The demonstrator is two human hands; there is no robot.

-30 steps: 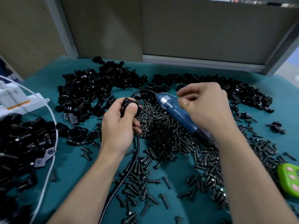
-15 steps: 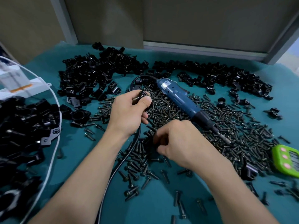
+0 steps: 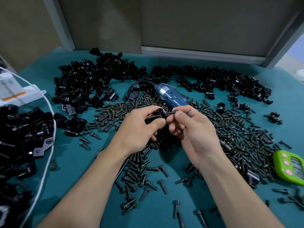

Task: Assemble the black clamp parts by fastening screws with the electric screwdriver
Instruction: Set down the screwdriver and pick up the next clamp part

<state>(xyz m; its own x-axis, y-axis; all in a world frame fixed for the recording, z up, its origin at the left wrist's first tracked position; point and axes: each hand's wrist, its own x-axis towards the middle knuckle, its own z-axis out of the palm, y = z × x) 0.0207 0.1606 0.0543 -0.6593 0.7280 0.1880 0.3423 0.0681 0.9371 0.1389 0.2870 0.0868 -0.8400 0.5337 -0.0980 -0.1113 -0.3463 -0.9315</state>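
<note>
Teal table (image 3: 283, 86) meets beige, perhaps partition, wall panels (image 3: 205, 22).

Label (image 3: 163, 91) on the electric screwdriver (image 3: 174, 100) is unreadable.

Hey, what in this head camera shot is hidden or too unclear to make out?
Head view, electric screwdriver: its bit end is hidden behind the right hand.
Head view, screw: the right hand's fingers cover most of it; whether it has entered the clamp part in the left hand is unclear.
Head view, green timer: cut off by the right edge, display unreadable.
Head view, white box: blurred label, cut by left edge.
</note>
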